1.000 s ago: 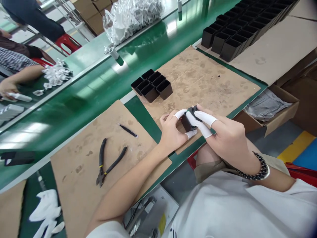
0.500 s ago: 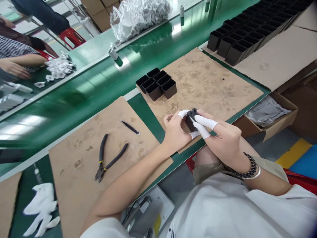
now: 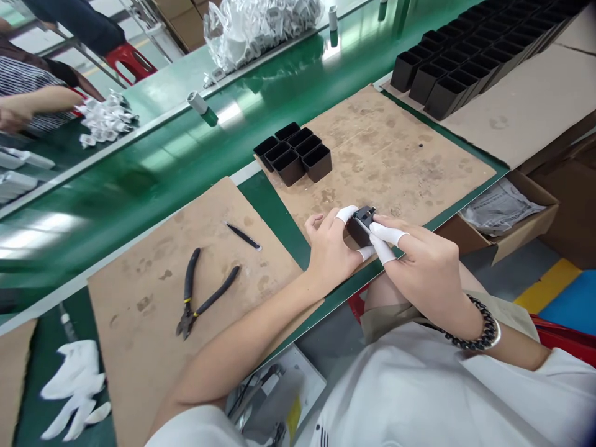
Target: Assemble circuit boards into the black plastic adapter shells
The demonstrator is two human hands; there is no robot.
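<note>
A small black plastic box with a clip-like top sits in my left hand, its thumb and index finger, in white finger cots, gripping opposite sides. My right hand also wears white finger cots; its fingertips pinch together against the box's upper right edge. A thin pale strip shows along that edge by the right fingertips, too small to tell whether it is a separate piece. Both hands are over the front edge of the brown cardboard sheet.
Several black open boxes stand grouped beyond my hands, with long rows of black boxes at upper right. On the left cardboard lie cutting pliers and black tweezers. White gloves lie lower left. A co-worker's arm is across the conveyor.
My right fingertips have shifted slightly right and down along the box, and the box has turned a little. On the green belt, the white pieces have moved leftward.
</note>
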